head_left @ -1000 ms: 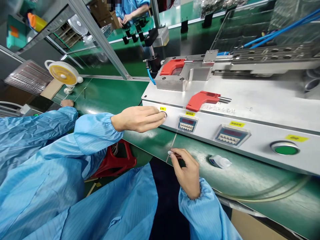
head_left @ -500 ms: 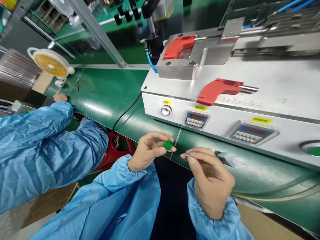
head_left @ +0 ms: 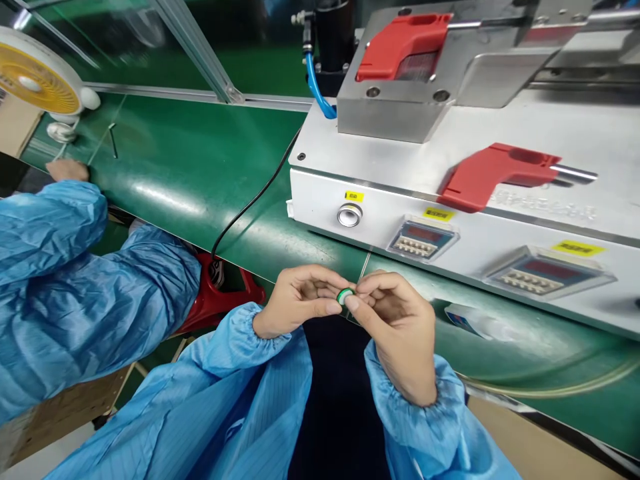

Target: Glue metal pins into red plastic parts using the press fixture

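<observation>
A small round green disc (head_left: 345, 296) with a pale face and green rim is held between my two hands, over the bench's front edge. My left hand (head_left: 295, 300) is closed, pinching it from the left with thumb and fingers. From the right, the thumb and index finger of my right hand (head_left: 397, 320) are closed at its edge, the thumb against the pale face. Whether a separate thin piece lies in the right fingertips is hidden.
Beyond my hands stands a white machine (head_left: 320, 187) with a metal fixture (head_left: 380, 113). One red handle (head_left: 405, 47) sits in the fixture; another red handle (head_left: 500, 173) lies on top. At left are a co-worker's sleeve (head_left: 100, 287), a fan (head_left: 37, 73) and a red stool (head_left: 220, 300).
My right hand has moved left and met the disc in my left hand. The disc has turned from its green face to a pale face. The view has shifted closer to the machine.
</observation>
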A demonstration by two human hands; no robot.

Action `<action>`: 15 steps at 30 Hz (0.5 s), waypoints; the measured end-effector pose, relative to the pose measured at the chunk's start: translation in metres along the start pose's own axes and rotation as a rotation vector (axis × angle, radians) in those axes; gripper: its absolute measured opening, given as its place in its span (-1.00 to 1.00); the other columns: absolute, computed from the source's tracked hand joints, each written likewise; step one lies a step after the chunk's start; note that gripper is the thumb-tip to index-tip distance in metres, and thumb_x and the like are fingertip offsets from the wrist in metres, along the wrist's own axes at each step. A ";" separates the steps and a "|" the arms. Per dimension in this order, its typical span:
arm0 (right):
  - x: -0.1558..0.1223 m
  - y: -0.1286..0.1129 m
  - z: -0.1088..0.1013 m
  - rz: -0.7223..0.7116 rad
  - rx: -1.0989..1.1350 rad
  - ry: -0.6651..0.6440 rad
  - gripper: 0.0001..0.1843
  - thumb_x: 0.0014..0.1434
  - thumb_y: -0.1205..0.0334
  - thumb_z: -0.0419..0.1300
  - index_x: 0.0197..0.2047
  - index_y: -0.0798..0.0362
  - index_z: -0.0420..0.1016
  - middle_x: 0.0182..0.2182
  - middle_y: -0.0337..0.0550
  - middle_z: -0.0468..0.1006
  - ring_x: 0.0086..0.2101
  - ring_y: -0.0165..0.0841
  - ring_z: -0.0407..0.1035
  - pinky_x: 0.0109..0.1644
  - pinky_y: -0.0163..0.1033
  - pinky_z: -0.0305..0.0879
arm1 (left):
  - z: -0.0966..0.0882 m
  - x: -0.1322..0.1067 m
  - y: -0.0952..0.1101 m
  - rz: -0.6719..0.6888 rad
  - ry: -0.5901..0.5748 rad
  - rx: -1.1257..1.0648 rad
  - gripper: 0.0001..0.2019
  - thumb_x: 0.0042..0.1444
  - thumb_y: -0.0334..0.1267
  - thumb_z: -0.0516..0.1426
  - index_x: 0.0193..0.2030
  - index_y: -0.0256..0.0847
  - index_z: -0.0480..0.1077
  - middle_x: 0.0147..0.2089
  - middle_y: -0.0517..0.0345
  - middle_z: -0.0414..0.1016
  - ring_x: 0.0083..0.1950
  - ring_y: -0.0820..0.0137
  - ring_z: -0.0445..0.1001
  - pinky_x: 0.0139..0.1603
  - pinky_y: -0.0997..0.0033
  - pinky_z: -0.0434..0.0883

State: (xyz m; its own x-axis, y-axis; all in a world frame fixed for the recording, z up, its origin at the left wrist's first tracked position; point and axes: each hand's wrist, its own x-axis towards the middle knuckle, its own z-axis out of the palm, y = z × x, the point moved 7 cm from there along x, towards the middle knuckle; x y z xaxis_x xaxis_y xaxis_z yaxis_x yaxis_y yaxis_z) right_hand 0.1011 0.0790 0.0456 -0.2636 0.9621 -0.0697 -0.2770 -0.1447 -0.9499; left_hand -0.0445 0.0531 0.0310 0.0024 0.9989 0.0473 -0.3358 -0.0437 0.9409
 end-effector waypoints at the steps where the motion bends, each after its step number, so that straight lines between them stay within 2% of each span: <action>1: 0.001 0.002 0.001 0.017 -0.006 -0.003 -0.76 0.17 0.22 0.49 -0.29 0.02 0.50 -0.39 -0.27 0.52 -0.44 -0.47 0.39 -0.34 -0.37 0.43 | 0.000 0.001 0.000 0.010 -0.006 -0.004 -0.73 0.09 -0.21 0.50 -0.09 -0.13 0.63 -0.13 0.05 0.73 -0.16 0.31 0.73 -0.15 0.41 0.66; 3: 0.003 0.003 0.004 0.017 -0.039 -0.002 -0.75 0.19 0.18 0.48 -0.30 0.02 0.48 -0.40 -0.26 0.51 -0.45 -0.46 0.38 -0.37 -0.36 0.42 | -0.001 0.002 0.000 0.024 -0.015 -0.015 -0.73 0.11 -0.21 0.49 -0.08 -0.14 0.62 -0.16 0.07 0.70 -0.18 0.33 0.71 -0.19 0.45 0.64; 6: 0.003 -0.005 0.007 -0.115 -0.161 0.034 -0.86 0.25 0.27 0.40 -0.30 0.02 0.53 -0.39 -0.22 0.51 -0.41 -0.43 0.39 -0.34 -0.32 0.42 | -0.002 0.004 0.002 0.048 -0.019 -0.012 -0.68 0.08 -0.17 0.50 -0.07 -0.15 0.61 -0.23 0.13 0.60 -0.29 0.44 0.64 -0.28 0.53 0.58; 8: 0.001 -0.012 0.010 -0.223 -0.246 0.035 -0.91 0.27 0.37 0.35 -0.28 0.02 0.57 -0.36 -0.20 0.53 -0.38 -0.40 0.41 -0.28 -0.27 0.43 | -0.003 0.006 0.002 0.054 -0.008 -0.002 -0.69 0.05 -0.15 0.52 -0.15 -0.19 0.60 -0.29 0.17 0.52 -0.39 0.51 0.55 -0.37 0.58 0.52; 10: -0.001 -0.016 0.015 -0.279 -0.285 -0.016 -0.89 0.29 0.42 0.31 -0.22 0.01 0.62 -0.33 -0.17 0.55 -0.36 -0.38 0.43 -0.25 -0.25 0.45 | -0.005 0.009 0.002 0.043 0.019 -0.012 -0.72 0.08 -0.14 0.50 -0.25 -0.22 0.57 -0.34 0.21 0.48 -0.49 0.56 0.48 -0.47 0.61 0.46; 12: 0.000 -0.016 0.018 -0.288 -0.301 -0.077 -0.86 0.32 0.41 0.28 -0.15 0.01 0.65 -0.30 -0.15 0.56 -0.33 -0.36 0.45 -0.24 -0.23 0.47 | -0.006 0.011 0.004 0.057 0.054 -0.030 -0.75 0.11 -0.18 0.49 -0.28 -0.22 0.55 -0.37 0.23 0.49 -0.51 0.57 0.49 -0.49 0.62 0.45; 15: 0.002 -0.017 0.017 -0.288 -0.331 -0.080 -0.87 0.33 0.38 0.29 -0.12 0.00 0.67 -0.29 -0.13 0.57 -0.31 -0.35 0.47 -0.23 -0.22 0.49 | -0.009 0.015 0.013 0.135 0.109 -0.005 -0.76 0.05 -0.21 0.52 -0.29 -0.20 0.59 -0.37 0.22 0.57 -0.46 0.53 0.55 -0.45 0.62 0.50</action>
State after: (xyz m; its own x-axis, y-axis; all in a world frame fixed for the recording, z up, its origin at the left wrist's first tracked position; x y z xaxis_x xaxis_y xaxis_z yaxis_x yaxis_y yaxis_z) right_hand 0.0890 0.0798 0.0668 -0.2936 0.9294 0.2235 -0.0428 0.2208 -0.9744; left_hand -0.0576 0.0674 0.0408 -0.1450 0.9800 0.1361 -0.3306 -0.1777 0.9269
